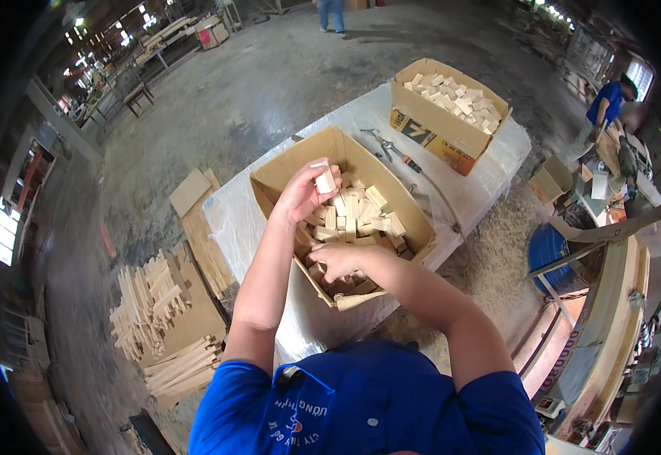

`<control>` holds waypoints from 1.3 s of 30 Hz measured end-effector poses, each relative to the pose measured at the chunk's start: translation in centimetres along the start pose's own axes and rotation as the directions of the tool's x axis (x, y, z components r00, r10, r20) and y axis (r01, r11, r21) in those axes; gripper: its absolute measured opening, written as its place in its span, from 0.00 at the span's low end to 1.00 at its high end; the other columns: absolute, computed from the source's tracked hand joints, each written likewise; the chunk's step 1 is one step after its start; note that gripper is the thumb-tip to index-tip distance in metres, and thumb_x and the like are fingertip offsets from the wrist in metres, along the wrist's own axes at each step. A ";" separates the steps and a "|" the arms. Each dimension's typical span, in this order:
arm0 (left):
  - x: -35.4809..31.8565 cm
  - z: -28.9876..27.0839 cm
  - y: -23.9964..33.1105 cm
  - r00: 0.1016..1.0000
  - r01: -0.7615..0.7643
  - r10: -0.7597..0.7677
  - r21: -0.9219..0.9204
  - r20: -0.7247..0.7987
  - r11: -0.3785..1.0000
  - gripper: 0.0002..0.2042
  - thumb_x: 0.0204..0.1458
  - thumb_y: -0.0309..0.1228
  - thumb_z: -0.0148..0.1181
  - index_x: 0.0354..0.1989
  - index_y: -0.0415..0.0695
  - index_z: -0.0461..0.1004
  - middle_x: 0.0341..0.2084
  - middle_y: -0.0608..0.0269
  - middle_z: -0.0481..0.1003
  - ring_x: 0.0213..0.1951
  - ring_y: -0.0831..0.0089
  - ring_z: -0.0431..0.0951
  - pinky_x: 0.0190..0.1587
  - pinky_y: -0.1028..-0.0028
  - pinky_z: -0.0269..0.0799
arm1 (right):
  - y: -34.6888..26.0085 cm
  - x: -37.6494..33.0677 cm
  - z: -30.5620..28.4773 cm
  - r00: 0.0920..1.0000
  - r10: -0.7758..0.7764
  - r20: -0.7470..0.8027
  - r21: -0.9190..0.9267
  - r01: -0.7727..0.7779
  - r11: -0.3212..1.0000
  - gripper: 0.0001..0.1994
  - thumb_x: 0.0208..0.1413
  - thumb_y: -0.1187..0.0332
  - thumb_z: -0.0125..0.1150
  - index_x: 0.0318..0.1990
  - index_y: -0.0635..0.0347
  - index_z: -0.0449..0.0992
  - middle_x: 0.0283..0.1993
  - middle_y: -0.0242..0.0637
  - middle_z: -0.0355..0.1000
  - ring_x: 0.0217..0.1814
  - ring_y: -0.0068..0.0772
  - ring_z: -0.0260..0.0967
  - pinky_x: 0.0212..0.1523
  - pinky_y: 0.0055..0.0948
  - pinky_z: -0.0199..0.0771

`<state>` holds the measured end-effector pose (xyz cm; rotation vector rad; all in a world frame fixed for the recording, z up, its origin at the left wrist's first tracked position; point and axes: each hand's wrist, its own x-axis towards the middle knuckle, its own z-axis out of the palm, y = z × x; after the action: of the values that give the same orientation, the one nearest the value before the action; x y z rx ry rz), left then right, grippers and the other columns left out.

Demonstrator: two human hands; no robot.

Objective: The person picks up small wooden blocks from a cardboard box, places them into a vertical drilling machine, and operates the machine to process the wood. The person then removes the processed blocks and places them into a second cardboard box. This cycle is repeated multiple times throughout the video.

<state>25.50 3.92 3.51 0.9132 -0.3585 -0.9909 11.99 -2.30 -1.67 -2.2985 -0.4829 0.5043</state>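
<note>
An open cardboard box [270,182] holding many small pale wooden blocks [351,208] stands in front of me. Over its far left part, my left hand [304,193] is raised with its fingers closed around a pale wooden block [325,180]. It may be more than one piece; the fingers cover part of it. Down inside the near left corner of the same box is my right hand [334,259]. Its fingers curl among the blocks, and their tips are partly hidden, so what they grip does not show.
A plastic-wrapped table [228,220] carries the box. A second cardboard box [452,144] of blocks and an air tool [402,157] with a hose lie beyond. Wooden strips [152,296] lie on the floor at left. A blue drum [554,254] stands right; two people are farther off.
</note>
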 end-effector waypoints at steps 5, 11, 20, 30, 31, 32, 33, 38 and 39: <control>0.1 0.1 0.5 0.998 0.044 -0.041 -0.080 0.037 0.996 0.19 0.52 0.27 0.51 0.53 0.42 0.62 0.48 0.54 0.70 0.48 0.58 0.74 0.48 0.66 0.75 | 1.4 -1.0 -1.7 0.998 0.059 -0.023 0.278 -0.050 0.959 0.21 0.38 0.69 0.67 0.43 0.63 0.71 0.39 0.38 0.71 0.37 0.33 0.70 0.38 0.33 0.71; -0.9 0.7 1.0 0.999 0.037 -0.037 -0.068 0.010 0.997 0.21 0.50 0.23 0.50 0.54 0.41 0.61 0.49 0.53 0.70 0.49 0.58 0.73 0.51 0.63 0.73 | 3.2 -3.5 -6.5 0.784 0.475 -0.398 0.805 0.050 0.592 0.20 0.51 0.65 0.55 0.52 0.56 0.67 0.36 0.32 0.71 0.33 0.22 0.69 0.25 0.24 0.70; -2.0 1.1 0.0 0.989 0.144 -0.147 0.135 0.010 0.980 0.14 0.56 0.30 0.51 0.49 0.39 0.66 0.41 0.58 0.74 0.40 0.70 0.78 0.41 0.71 0.79 | 3.0 -4.4 -7.5 0.700 0.369 -0.612 0.788 0.499 0.362 0.25 0.49 0.73 0.61 0.57 0.56 0.66 0.38 0.34 0.71 0.40 0.23 0.68 0.41 0.24 0.68; -3.0 0.6 -0.7 0.988 0.143 -0.150 0.159 0.034 0.977 0.15 0.56 0.29 0.52 0.51 0.37 0.67 0.47 0.57 0.71 0.46 0.68 0.75 0.47 0.70 0.76 | 3.0 -4.1 -7.2 0.711 0.420 -0.564 0.805 0.359 0.473 0.16 0.50 0.71 0.63 0.46 0.62 0.70 0.40 0.38 0.72 0.38 0.24 0.70 0.33 0.22 0.72; -3.1 0.6 -0.9 0.990 0.134 -0.141 0.172 0.026 0.976 0.15 0.57 0.28 0.52 0.51 0.37 0.67 0.47 0.57 0.71 0.46 0.69 0.75 0.47 0.70 0.76 | 3.1 -4.1 -7.1 0.706 0.392 -0.589 0.785 0.386 0.485 0.15 0.50 0.70 0.64 0.45 0.62 0.71 0.39 0.38 0.72 0.37 0.24 0.70 0.32 0.22 0.72; -3.1 0.7 -1.0 0.990 0.136 -0.139 0.180 0.006 0.974 0.14 0.57 0.28 0.51 0.50 0.37 0.67 0.47 0.57 0.71 0.46 0.69 0.75 0.47 0.71 0.76 | 3.0 -4.0 -7.1 0.701 0.406 -0.587 0.788 0.377 0.487 0.14 0.50 0.70 0.64 0.43 0.62 0.71 0.39 0.37 0.72 0.36 0.24 0.70 0.32 0.22 0.72; -3.2 0.7 -1.2 0.991 0.130 -0.133 0.201 0.004 0.971 0.15 0.57 0.29 0.52 0.51 0.37 0.66 0.47 0.57 0.71 0.47 0.68 0.74 0.48 0.70 0.75 | 3.0 -4.1 -7.0 0.693 0.455 -0.559 0.810 0.339 0.479 0.13 0.49 0.70 0.64 0.42 0.62 0.71 0.38 0.37 0.72 0.35 0.23 0.70 0.31 0.22 0.72; -3.9 1.1 -1.0 0.983 0.178 -0.178 0.020 0.045 0.984 0.17 0.57 0.31 0.53 0.54 0.38 0.64 0.49 0.57 0.70 0.50 0.67 0.73 0.50 0.69 0.74 | 2.5 -4.2 -6.9 0.667 0.420 -0.615 0.760 0.361 0.540 0.12 0.49 0.70 0.64 0.40 0.61 0.71 0.35 0.35 0.72 0.33 0.22 0.70 0.29 0.22 0.71; -4.2 1.3 -1.0 0.984 0.156 -0.157 0.022 0.088 0.988 0.18 0.57 0.31 0.53 0.54 0.39 0.63 0.49 0.57 0.70 0.50 0.67 0.73 0.50 0.69 0.74 | 2.4 -4.3 -6.9 0.659 0.467 -0.590 0.783 0.326 0.529 0.12 0.49 0.70 0.65 0.40 0.61 0.71 0.35 0.35 0.72 0.32 0.22 0.70 0.29 0.22 0.71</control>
<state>21.88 6.56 3.99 0.9224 -0.3744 -1.1778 12.15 -9.94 2.08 -1.3042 0.3004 -0.2338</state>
